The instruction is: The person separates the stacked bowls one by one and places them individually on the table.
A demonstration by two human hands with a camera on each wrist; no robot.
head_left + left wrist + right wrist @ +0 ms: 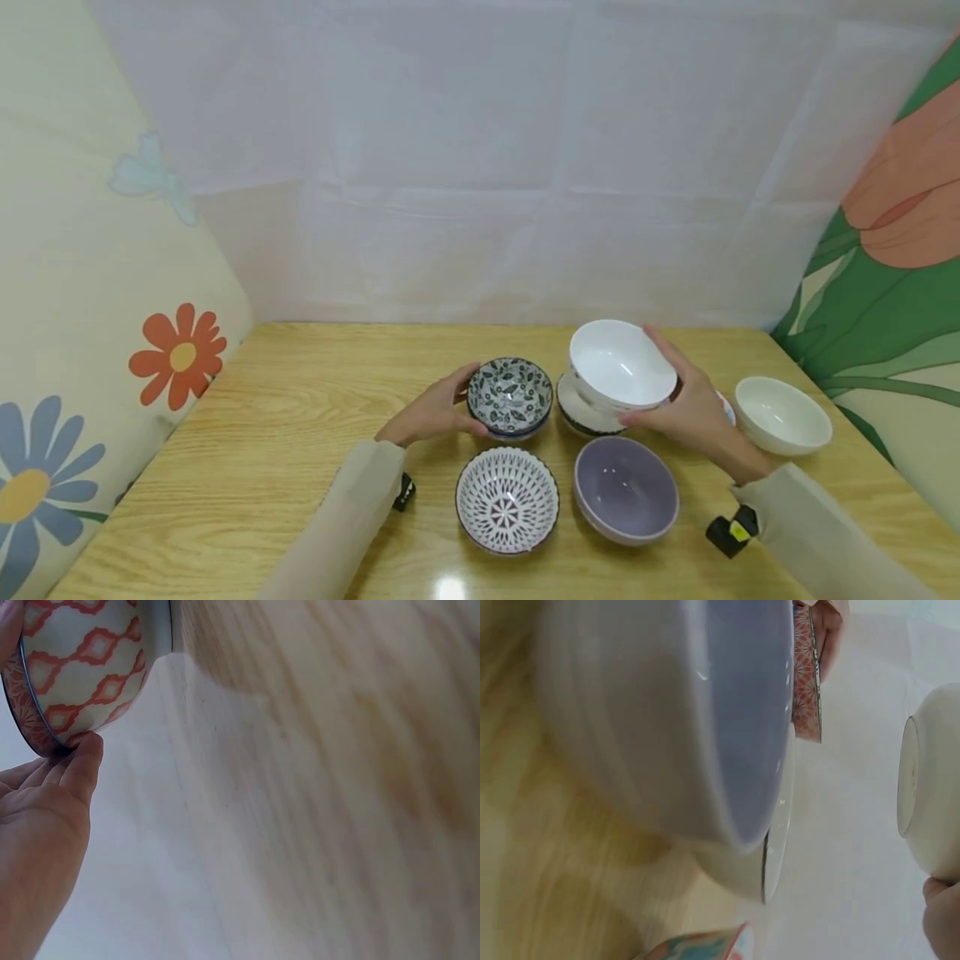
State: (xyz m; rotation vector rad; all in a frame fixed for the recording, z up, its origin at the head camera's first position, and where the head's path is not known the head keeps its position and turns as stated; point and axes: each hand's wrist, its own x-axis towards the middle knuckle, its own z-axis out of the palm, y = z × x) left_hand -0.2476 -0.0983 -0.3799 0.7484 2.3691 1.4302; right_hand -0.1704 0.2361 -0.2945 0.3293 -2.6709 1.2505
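My left hand (437,410) grips the rim of a leaf-patterned bowl (510,395), which sits in a stack. In the left wrist view, red diamonds cover the outside of a bowl (94,664) in that stack, and fingertips (88,750) touch the rim. My right hand (693,408) pinches a white bowl (622,362) between thumb and fingers. It is tilted, its white inside facing me, above a dark-rimmed white bowl (581,410). From the right wrist view, the held white bowl (937,780) shows its foot and is apart from the bowls below.
Nearer to me stand a brown-and-white patterned bowl (507,502) and a purple bowl (626,492). At the right is a cream bowl (782,415). A colourful bowl (705,946) is partly hidden behind my right hand in the head view. White cloth (450,167) hangs behind the wooden table (300,400).
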